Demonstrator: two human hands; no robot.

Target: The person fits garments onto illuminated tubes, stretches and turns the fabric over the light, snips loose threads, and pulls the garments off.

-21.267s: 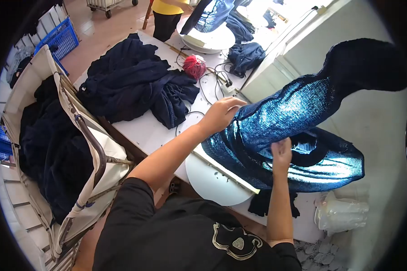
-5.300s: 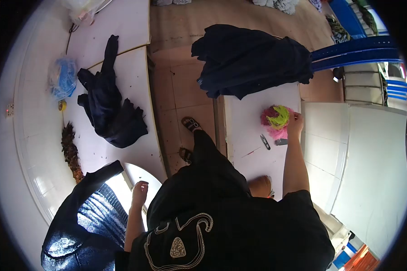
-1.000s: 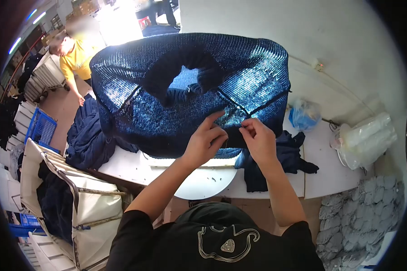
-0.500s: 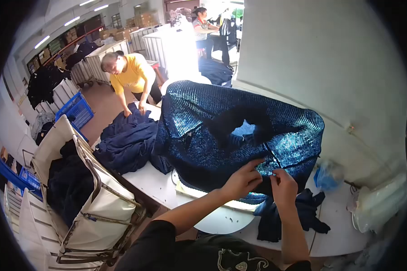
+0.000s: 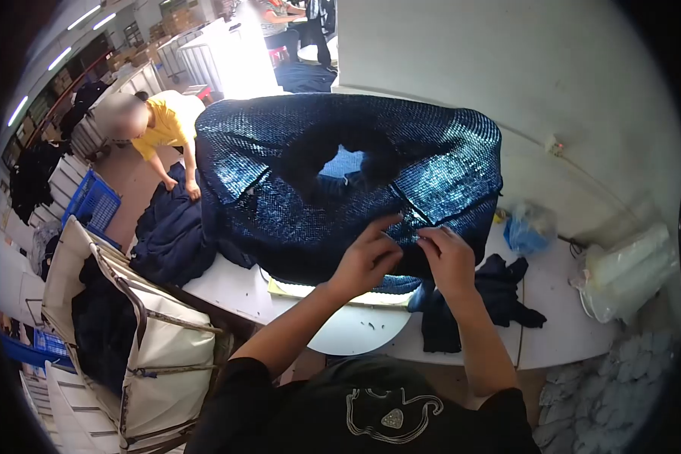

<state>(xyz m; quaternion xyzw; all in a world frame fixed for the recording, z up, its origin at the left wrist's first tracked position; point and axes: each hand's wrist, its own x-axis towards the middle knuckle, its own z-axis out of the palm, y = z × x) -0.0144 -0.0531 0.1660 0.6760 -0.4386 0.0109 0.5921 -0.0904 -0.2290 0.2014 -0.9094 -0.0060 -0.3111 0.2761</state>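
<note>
"What's filling the most room?"

"The pale counter (image 5: 564, 333), which is running from about ten o'clock to two in front of the wearer. At twelve o'clock on it, the dark knitted garment (image 5: 310, 227) is sitting stretched wide, light glowing through it."

"And around that?"

"A canvas bin (image 5: 170, 344) is standing at ten o'clock, holding dark cloth (image 5: 94, 325). Between ten and eleven, a person in a yellow top (image 5: 174, 121) is leaning over a dark heap (image 5: 174, 234). At one o'clock a smaller dark piece (image 5: 499, 295) is lying loose, just beside the garment."

"The wearer's hands?"

"Both are working at about five o'clock on the garment's face. The left hand (image 5: 367, 261) is reaching its forefinger to the knit, its other fingers half curling; whether that grip is holding anything, I can't tell. The right hand (image 5: 448, 261) is bringing thumb and forefinger nearly together beside a seam (image 5: 412, 206); whether its grip is pinching knit, thread or nothing is too small to tell."

"How far along, then?"

"Partway, I'm judging. The spreading is looking done; the spot by the seam is looking unfinished. The heap and the smaller piece are lying unstretched, and nothing is showing whether they're done or waiting."
</note>
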